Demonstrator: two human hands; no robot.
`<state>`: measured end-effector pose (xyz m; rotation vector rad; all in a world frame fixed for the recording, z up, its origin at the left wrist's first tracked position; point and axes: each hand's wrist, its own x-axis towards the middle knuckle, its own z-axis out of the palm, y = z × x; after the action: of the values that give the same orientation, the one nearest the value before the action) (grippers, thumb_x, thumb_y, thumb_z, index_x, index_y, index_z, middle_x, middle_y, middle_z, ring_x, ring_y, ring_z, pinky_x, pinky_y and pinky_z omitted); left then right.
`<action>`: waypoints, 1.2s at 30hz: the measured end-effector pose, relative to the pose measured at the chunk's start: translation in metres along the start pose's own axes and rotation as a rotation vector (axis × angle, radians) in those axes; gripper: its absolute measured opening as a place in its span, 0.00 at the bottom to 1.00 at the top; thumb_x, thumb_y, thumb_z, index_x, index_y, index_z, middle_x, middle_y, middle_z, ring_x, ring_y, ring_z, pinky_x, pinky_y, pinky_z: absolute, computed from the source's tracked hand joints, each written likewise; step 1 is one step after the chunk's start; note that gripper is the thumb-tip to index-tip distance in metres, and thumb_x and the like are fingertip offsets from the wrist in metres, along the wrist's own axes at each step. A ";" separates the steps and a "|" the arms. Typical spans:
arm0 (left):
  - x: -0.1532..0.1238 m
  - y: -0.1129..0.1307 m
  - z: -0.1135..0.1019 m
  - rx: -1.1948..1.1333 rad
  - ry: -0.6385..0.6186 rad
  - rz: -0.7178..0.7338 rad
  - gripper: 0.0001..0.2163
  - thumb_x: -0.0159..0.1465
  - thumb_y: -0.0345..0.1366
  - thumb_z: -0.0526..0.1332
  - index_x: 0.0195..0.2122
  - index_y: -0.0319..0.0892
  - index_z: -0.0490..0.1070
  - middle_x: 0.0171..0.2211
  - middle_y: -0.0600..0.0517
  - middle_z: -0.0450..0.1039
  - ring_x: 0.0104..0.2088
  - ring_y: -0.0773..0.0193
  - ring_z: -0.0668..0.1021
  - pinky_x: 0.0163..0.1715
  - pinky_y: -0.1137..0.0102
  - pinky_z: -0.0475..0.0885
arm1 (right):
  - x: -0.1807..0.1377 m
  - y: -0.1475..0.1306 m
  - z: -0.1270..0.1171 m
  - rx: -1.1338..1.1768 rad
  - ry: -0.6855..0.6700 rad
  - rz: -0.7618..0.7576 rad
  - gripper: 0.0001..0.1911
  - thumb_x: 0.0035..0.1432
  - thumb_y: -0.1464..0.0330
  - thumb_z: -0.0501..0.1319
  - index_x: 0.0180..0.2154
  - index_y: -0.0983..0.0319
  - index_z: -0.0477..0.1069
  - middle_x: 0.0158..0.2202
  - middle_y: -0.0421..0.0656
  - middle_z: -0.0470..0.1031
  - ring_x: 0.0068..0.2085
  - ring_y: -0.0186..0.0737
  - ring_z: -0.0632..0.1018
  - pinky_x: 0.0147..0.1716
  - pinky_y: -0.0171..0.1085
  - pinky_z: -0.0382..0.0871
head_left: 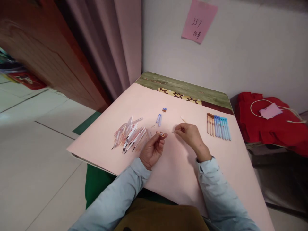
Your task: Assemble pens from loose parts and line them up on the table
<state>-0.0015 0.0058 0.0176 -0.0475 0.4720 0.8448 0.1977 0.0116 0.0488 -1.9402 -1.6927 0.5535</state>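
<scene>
My left hand [154,148] is closed, pinching a small orange-brown pen part [161,134] with an opening at its end. To the right, my right hand [189,134] has its fingertips pressed together low over the table; what they hold, if anything, is too small to name. A tiny pale bit [168,129] lies between the hands. Just beyond the right hand a thin pointed stick [183,119] shows, partly hidden. Two blue pen parts [159,119] lie ahead of the left hand, with small blue and brown pieces [164,110] farther back.
A loose pile of clear pen barrels and white refills [131,134] covers the table's left side. At the right stands a neat row of brown, blue and light-blue pens [218,127]. Red cloth [255,125] with a white cord lies beyond the right edge of the pink-covered table [231,179].
</scene>
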 end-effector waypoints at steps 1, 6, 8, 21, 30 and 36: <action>0.000 0.000 0.000 0.004 0.002 0.004 0.10 0.71 0.28 0.52 0.37 0.35 0.72 0.34 0.47 0.76 0.24 0.75 0.78 0.23 0.83 0.76 | 0.002 0.002 0.007 -0.024 -0.026 0.006 0.05 0.54 0.67 0.64 0.31 0.60 0.78 0.26 0.39 0.77 0.28 0.35 0.74 0.30 0.33 0.62; -0.001 0.000 0.001 0.015 -0.006 0.010 0.11 0.71 0.28 0.51 0.37 0.35 0.73 0.33 0.47 0.76 0.24 0.74 0.78 0.22 0.83 0.75 | 0.005 0.001 0.026 -0.148 -0.047 0.005 0.05 0.55 0.70 0.61 0.30 0.61 0.77 0.29 0.41 0.78 0.31 0.35 0.74 0.32 0.33 0.61; -0.001 0.001 0.002 0.019 -0.005 0.010 0.10 0.71 0.28 0.52 0.37 0.35 0.73 0.34 0.47 0.76 0.24 0.74 0.77 0.22 0.84 0.75 | 0.003 -0.004 0.021 -0.173 -0.045 0.011 0.06 0.55 0.70 0.61 0.28 0.61 0.76 0.29 0.42 0.77 0.30 0.35 0.74 0.31 0.33 0.60; 0.001 -0.001 0.000 0.042 0.015 0.040 0.06 0.69 0.28 0.56 0.37 0.35 0.73 0.33 0.49 0.77 0.25 0.74 0.78 0.23 0.84 0.76 | -0.040 -0.071 -0.029 0.031 -0.085 -0.194 0.07 0.58 0.63 0.65 0.32 0.57 0.79 0.27 0.39 0.79 0.25 0.34 0.74 0.27 0.33 0.61; 0.001 -0.004 -0.004 0.119 -0.045 0.115 0.03 0.66 0.26 0.60 0.39 0.36 0.73 0.31 0.51 0.76 0.26 0.72 0.79 0.24 0.82 0.76 | -0.039 -0.070 -0.020 -0.149 -0.036 -0.222 0.07 0.61 0.63 0.64 0.33 0.57 0.78 0.31 0.41 0.81 0.32 0.39 0.79 0.31 0.35 0.64; 0.002 -0.004 -0.006 0.148 -0.053 0.131 0.03 0.65 0.27 0.62 0.39 0.37 0.73 0.30 0.52 0.75 0.26 0.72 0.79 0.23 0.82 0.76 | -0.040 -0.074 -0.014 -0.207 0.000 -0.220 0.10 0.61 0.60 0.63 0.33 0.58 0.77 0.31 0.42 0.80 0.30 0.38 0.77 0.29 0.35 0.61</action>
<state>0.0001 0.0027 0.0108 0.1431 0.4908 0.9353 0.1424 -0.0224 0.1037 -1.8554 -1.9995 0.3066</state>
